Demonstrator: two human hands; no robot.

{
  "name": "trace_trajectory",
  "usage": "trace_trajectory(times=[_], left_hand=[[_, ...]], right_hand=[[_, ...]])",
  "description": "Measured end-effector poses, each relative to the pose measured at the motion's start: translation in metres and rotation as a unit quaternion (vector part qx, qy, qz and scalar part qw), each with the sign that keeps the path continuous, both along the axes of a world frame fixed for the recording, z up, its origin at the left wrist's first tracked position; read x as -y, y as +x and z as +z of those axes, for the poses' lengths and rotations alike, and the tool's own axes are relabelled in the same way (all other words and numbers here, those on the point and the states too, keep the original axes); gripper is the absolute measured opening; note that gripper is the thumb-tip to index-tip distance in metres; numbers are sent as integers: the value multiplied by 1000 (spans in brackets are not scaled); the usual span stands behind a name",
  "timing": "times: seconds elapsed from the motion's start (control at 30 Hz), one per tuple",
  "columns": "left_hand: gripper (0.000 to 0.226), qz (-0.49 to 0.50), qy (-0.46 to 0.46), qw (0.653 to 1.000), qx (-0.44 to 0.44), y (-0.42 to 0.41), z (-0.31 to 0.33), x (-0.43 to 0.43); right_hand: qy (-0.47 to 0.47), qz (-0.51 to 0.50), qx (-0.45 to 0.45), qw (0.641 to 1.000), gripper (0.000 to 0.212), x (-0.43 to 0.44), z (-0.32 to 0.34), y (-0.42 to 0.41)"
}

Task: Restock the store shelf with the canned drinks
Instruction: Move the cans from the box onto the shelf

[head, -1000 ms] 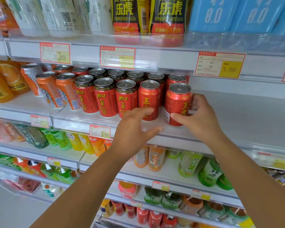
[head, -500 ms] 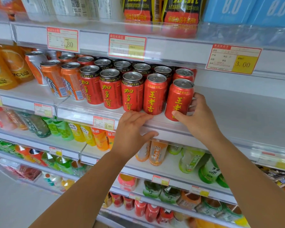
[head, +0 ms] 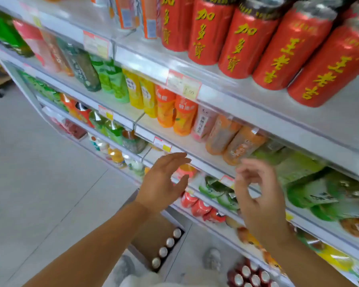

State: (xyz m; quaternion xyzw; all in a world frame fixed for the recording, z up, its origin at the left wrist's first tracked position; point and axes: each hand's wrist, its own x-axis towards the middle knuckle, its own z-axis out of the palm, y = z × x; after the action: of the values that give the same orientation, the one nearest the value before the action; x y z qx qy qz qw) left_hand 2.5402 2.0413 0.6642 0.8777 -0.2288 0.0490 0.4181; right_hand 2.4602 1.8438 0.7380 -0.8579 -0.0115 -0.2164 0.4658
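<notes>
I see the left hand with fingers spread and the right hand loosely curled, both empty, while the spare cans sit in the floor box below, and a blind reach down could clip the low bottles

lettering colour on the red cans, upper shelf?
Yellow, on the red cans. The head view shows it best.

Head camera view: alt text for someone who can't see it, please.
Two empty hands, left hand and right hand, hover before stocked drink shelves. Red cans stand on the upper shelf; a cardboard box of cans sits on the floor.
</notes>
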Motion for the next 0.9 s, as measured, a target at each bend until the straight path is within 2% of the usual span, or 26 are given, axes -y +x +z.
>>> trace_trajectory(times=[0.1, 0.2, 0.23, 0.33, 0.4, 0.5, 0.6, 0.77, 0.9], left_hand=[[39, 59, 76, 976, -195, -31, -68, -41], [21, 103, 132, 915, -368, -57, -130, -66], [18, 125, 137, 893, -410, -67, -156, -73], [43, 160, 152, 854, -472, -103, -257, -92], [42, 175, 160, 824, -515, -121, -325, -98], [35, 172, 150, 800, -555, -131, -420, -94], [38, 160, 140, 781, -587, -135, -522, -84], [49, 179, 119, 769, -603, -143, -652, -57], [56, 165, 103, 766, -613, -160, -721, -35]], right_hand=[[-25, 80, -227, 970, 19, -27, -90, -4], [-99, 143, -373, 911, 25, -40, -190, -6], [-116, 155, -409, 892, 26, -42, -225, -7], [-157, 165, -491, 841, 30, -48, -327, -5], [-182, 158, -532, 812, 32, -53, -394, -2], [-208, 166, -561, 784, 33, -60, -496, 1], [-229, 188, -571, 765, 32, -66, -592, 2], [-288, 288, -510, 758, 30, -73, -720, 11], [-393, 363, -466, 705, 59, -67, -791, 11]])
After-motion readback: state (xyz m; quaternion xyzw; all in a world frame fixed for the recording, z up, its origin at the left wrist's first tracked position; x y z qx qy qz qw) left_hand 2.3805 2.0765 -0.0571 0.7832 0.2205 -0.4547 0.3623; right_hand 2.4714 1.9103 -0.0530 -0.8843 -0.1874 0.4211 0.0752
